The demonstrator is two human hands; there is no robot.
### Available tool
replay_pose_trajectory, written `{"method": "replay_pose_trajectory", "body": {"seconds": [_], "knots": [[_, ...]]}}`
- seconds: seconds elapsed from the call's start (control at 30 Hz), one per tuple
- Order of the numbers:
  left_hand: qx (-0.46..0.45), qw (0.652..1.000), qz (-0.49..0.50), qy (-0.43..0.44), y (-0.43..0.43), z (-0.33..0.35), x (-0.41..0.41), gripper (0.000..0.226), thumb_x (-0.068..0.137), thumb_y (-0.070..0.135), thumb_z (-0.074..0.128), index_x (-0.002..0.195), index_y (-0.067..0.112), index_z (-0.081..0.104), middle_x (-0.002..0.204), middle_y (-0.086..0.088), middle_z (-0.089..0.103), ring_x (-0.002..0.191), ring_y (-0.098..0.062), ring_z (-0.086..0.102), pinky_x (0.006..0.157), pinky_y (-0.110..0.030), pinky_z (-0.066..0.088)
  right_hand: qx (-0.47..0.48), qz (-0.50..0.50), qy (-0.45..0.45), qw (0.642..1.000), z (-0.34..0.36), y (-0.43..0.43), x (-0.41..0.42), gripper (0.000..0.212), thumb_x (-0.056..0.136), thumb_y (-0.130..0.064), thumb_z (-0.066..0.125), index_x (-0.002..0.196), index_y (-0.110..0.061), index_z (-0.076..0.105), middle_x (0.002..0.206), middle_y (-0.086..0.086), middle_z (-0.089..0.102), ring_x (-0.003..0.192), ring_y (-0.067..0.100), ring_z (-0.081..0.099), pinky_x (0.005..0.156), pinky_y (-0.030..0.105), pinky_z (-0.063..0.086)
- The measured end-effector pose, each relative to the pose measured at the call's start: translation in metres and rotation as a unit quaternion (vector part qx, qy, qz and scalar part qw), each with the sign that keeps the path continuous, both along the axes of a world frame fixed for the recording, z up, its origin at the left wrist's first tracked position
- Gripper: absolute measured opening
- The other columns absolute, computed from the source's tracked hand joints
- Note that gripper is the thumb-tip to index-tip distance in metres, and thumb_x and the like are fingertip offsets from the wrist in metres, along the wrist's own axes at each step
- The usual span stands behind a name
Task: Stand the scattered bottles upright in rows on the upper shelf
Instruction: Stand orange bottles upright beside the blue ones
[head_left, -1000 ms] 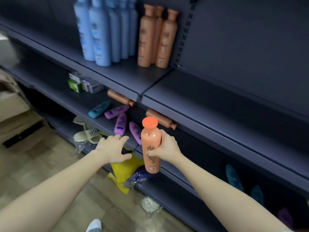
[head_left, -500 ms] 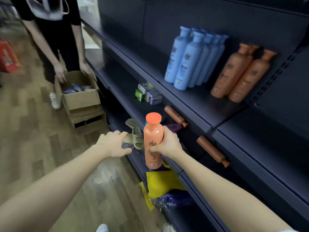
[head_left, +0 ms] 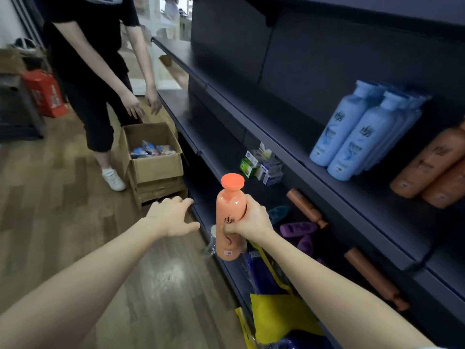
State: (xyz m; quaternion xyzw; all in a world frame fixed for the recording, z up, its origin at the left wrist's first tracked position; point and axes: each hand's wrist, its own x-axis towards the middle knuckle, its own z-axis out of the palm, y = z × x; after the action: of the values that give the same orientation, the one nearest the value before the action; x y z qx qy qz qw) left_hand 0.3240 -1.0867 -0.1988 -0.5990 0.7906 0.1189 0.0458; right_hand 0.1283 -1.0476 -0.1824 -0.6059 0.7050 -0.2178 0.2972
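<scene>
Far left, 10 o'clock: second person (head_left: 95, 59) bent over an open cardboard box (head_left: 153, 157) on the floor, both hands above it and touching nothing. Not part of the task.

Left grip (head_left: 173, 215): fingers spread, palm down, holds nothing, out over the floor just short of the lower shelf edge.

Centre: right grip (head_left: 249, 220) is wrapped round the middle of the orange bottle (head_left: 231, 217). The bottle is upright, cap at 12 o'clock, held in the air in front of the shelving and not on any shelf yet.

From 1 to 4 o'clock of that bottle, the lower shelf has plenty left to do: two brown bottles (head_left: 305, 207) lying flat, purple bottles (head_left: 298, 229) and a teal bottle (head_left: 278, 212) also down. Small boxes (head_left: 261, 163) sit further back.

Right, 2 o'clock: the upper shelf (head_left: 372, 197) has blue bottles (head_left: 364, 132) standing in rows, with brown upright bottles (head_left: 432, 167) beside them at the frame edge. Bare shelf runs left of the blue ones.

Progress, my call: partly done. Two groups are up, one bottle is in transit, and at least five are still lying down.

Versus half a second ago, the view has swung left and closer. The right grip's hold is unchanged and the bottle is still upright. The left grip's fingers have opened from loosely curled. The other person's hands have come off the box rim.
</scene>
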Motion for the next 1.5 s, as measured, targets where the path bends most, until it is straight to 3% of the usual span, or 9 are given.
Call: {"method": "replay_pose_trajectory", "body": {"seconds": [0.37, 0.5, 0.7, 0.8, 0.93, 1.0, 1.13, 1.33, 1.5], "knots": [[-0.007, 0.997, -0.065, 0.039, -0.058, 0.007, -0.023, 0.073, 0.086, 0.058, 0.05, 0.146, 0.026, 0.027, 0.141, -0.002, 0.042, 0.126, -0.024, 0.044, 0.097, -0.038, 0.038, -0.01, -0.074, -0.002, 0.997, 0.017, -0.042, -0.008, 0.059, 0.055, -0.029, 0.083, 0.103, -0.021, 0.049, 0.101, -0.002, 0.062, 0.097, 0.019, 0.059, 0.084, 0.038, 0.053], [0.018, 0.989, -0.108, 0.103, -0.07, 0.014, -0.05, 0.08, 0.082, 0.06, 0.055, 0.147, 0.024, 0.025, 0.141, -0.002, 0.043, 0.127, -0.023, 0.045, 0.099, -0.038, 0.042, -0.026, -0.12, -0.009, 0.992, 0.028, -0.044, -0.025, 0.056, 0.057, -0.03, 0.082, 0.101, -0.019, 0.05, 0.097, -0.004, 0.061, 0.095, 0.018, 0.059, 0.083, 0.037, 0.053], [0.114, 0.929, -0.164, 0.313, -0.068, 0.025, -0.106, 0.107, 0.052, 0.072, 0.057, 0.142, 0.021, 0.03, 0.135, 0.002, 0.05, 0.124, -0.011, 0.047, 0.104, -0.033, 0.04, -0.073, -0.181, -0.015, 0.981, 0.053, -0.039, -0.064, 0.057, 0.056, -0.03, 0.082, 0.104, -0.019, 0.054, 0.099, -0.004, 0.065, 0.096, 0.016, 0.062, 0.083, 0.036, 0.053], [0.119, 0.905, -0.189, 0.363, -0.059, 0.038, -0.142, 0.1, 0.049, 0.067, 0.058, 0.135, 0.023, 0.032, 0.123, 0.01, 0.054, 0.115, -0.007, 0.052, 0.097, -0.028, 0.044, -0.108, -0.212, -0.018, 0.971, 0.071, -0.03, -0.087, 0.053, 0.055, -0.033, 0.081, 0.098, -0.02, 0.054, 0.093, -0.006, 0.066, 0.092, 0.014, 0.063, 0.081, 0.036, 0.054], [0.094, 0.88, -0.212, 0.415, -0.047, 0.057, -0.187, 0.09, 0.047, 0.056, 0.055, 0.127, 0.025, 0.031, 0.105, 0.011, 0.061, 0.095, -0.009, 0.062, 0.084, -0.036, 0.052, -0.147, -0.257, -0.018, 0.955, 0.097, -0.013, -0.116, 0.048, 0.053, -0.036, 0.079, 0.092, -0.023, 0.055, 0.086, -0.008, 0.066, 0.084, 0.013, 0.065, 0.075, 0.035, 0.056], [0.086, 0.866, -0.224, 0.439, -0.04, 0.067, -0.207, 0.091, 0.046, 0.054, 0.055, 0.128, 0.025, 0.03, 0.098, 0.013, 0.062, 0.087, -0.006, 0.062, 0.075, -0.032, 0.054, -0.165, -0.281, -0.026, 0.945, 0.109, -0.003, -0.131, 0.047, 0.054, -0.035, 0.08, 0.092, -0.023, 0.056, 0.085, -0.01, 0.065, 0.08, 0.013, 0.065, 0.072, 0.035, 0.057], [0.074, 0.848, -0.256, 0.459, -0.028, 0.086, -0.245, 0.091, 0.05, 0.05, 0.061, 0.132, 0.023, 0.031, 0.094, 0.018, 0.06, 0.084, 0.0, 0.06, 0.066, -0.018, 0.048, -0.201, -0.309, -0.04, 0.929, 0.127, 0.017, -0.161, 0.049, 0.053, -0.034, 0.081, 0.096, -0.024, 0.058, 0.088, -0.011, 0.067, 0.084, 0.007, 0.066, 0.077, 0.033, 0.057], [0.064, 0.835, -0.313, 0.449, -0.016, 0.1, -0.293, 0.083, 0.063, 0.041, 0.066, 0.135, 0.022, 0.03, 0.106, 0.007, 0.063, 0.097, -0.011, 0.062, 0.083, -0.033, 0.052, -0.232, -0.345, -0.026, 0.909, 0.139, 0.045, -0.201, 0.051, 0.054, -0.031, 0.083, 0.099, -0.023, 0.059, 0.09, -0.009, 0.069, 0.084, 0.007, 0.066, 0.077, 0.03, 0.056], [0.062, 0.828, -0.336, 0.445, -0.008, 0.103, -0.329, 0.077, 0.07, 0.033, 0.074, 0.133, 0.021, 0.031, 0.102, 0.01, 0.06, 0.095, -0.01, 0.06, 0.08, -0.029, 0.05, -0.243, -0.365, -0.025, 0.899, 0.138, 0.058, -0.229, 0.049, 0.056, -0.026, 0.085, 0.098, -0.024, 0.059, 0.089, -0.008, 0.069, 0.086, 0.009, 0.066, 0.081, 0.034, 0.056]]}}
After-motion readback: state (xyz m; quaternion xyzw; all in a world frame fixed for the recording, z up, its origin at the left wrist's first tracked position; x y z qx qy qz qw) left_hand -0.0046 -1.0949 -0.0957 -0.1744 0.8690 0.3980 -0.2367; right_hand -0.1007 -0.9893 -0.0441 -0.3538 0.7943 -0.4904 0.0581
